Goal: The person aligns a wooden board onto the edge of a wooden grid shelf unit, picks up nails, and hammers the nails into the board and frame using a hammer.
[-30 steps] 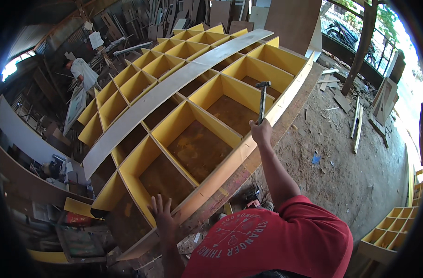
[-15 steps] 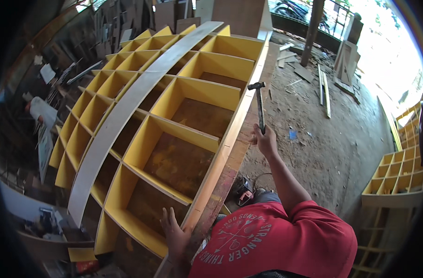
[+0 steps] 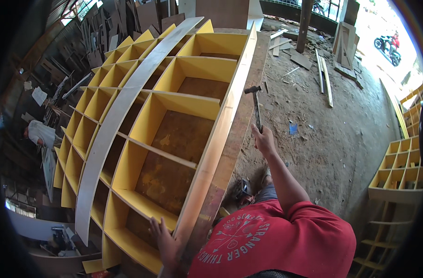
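Note:
My right hand (image 3: 264,140) is closed around the handle of a hammer (image 3: 257,109), its dark head raised at the top. It is held above the dirt floor, just right of the bench edge, apart from the wood. My left hand (image 3: 165,241) rests at the near end of a large yellow lattice frame (image 3: 188,97), fingers apart, beside the end of a crosspiece. Along the frame's right side runs a pale wooden strip (image 3: 216,148). A long greyish-white curved panel strip (image 3: 112,123) lies across the ribs.
Under the frame is a worn wooden bench (image 3: 220,171). A power tool (image 3: 244,190) lies by my legs. Scrap boards (image 3: 325,78) lie on the dirt floor. Another yellow lattice (image 3: 399,162) stands at right. A person (image 3: 41,134) is at far left; a motorbike (image 3: 388,50) is outside.
The view has shifted, so the frame sits lower and further left in it. My left hand is now nearer the crosspiece's end. The hammer stays raised, slightly lower. A motorbike has appeared outside.

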### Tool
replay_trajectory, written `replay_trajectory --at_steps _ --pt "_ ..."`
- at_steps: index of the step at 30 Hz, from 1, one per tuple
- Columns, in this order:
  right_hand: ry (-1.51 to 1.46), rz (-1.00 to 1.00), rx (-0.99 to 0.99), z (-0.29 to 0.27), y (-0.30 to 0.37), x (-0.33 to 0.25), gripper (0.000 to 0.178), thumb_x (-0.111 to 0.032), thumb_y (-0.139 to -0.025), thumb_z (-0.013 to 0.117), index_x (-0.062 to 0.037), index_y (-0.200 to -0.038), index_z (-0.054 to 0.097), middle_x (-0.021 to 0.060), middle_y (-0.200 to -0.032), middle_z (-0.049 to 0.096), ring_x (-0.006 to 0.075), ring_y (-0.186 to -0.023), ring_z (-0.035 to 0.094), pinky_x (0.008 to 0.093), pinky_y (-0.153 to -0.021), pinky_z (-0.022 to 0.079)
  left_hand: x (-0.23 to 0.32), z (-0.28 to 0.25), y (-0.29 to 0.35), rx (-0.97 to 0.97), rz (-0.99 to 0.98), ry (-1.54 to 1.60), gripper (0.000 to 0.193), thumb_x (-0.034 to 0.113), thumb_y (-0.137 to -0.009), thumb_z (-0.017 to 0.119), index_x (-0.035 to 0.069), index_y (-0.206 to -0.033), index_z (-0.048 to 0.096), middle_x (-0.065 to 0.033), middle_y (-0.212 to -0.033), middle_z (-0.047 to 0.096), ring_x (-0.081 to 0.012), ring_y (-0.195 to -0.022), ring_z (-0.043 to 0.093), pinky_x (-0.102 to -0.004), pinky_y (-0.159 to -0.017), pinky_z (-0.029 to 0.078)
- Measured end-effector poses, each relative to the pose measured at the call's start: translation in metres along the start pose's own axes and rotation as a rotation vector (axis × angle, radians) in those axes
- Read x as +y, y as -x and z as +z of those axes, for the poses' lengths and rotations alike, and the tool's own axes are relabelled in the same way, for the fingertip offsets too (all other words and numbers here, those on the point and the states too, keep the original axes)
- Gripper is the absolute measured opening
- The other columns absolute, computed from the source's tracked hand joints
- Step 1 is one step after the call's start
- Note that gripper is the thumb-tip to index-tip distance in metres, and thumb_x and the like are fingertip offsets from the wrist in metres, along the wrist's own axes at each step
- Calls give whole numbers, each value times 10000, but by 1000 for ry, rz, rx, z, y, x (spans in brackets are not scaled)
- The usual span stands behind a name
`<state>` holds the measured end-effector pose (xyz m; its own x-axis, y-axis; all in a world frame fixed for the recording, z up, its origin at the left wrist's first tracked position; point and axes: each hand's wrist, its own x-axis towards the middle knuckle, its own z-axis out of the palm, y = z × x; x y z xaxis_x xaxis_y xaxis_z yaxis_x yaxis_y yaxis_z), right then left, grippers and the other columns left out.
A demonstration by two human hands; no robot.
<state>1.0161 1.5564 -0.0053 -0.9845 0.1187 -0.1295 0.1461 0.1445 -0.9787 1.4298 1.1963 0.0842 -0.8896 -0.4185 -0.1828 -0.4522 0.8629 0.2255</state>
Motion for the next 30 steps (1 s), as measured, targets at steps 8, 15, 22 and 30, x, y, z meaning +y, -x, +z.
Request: replay_trajectory --at_steps 8,15,22,30 --pt "18 -47 -215 -19 -194 2 466 -441 -1118 610 -34 -892 619 -19 -625 514 113 -484 532 348 -431 413 -8 28 -24 86 -340 -86 1074 433 -784 797 39 -1665 326 -310 -1750 189 -467 -1632 186 -588 -1315 195" --pt "126 113 -467 -80 -241 -24 582 -469 -1118 575 16 -796 572 106 -591 557 208 -565 592 480 -574 482 162 -40 -127 245 -419 -43 799 164 -831 819 12 -1552 506 -268 -1652 429 -428 -1535 414 -504 -1276 345" --pt "66 250 -674 -107 -272 -42 473 -448 -1130 574 -28 -911 585 19 -625 537 139 -472 517 373 -439 429 447 -54 -355 289 199 363 666 163 -918 799 4 -1519 560 -219 -1556 585 -372 -1474 534 -433 -1235 416" --pt "227 144 -755 -151 -324 -27 512 -494 -1085 648 6 -975 663 49 -695 590 170 -575 545 389 -547 469 516 50 -511 90 21 128 659 293 -923 790 16 -1480 573 -338 -1224 721 -439 -1161 719 -502 -993 580"
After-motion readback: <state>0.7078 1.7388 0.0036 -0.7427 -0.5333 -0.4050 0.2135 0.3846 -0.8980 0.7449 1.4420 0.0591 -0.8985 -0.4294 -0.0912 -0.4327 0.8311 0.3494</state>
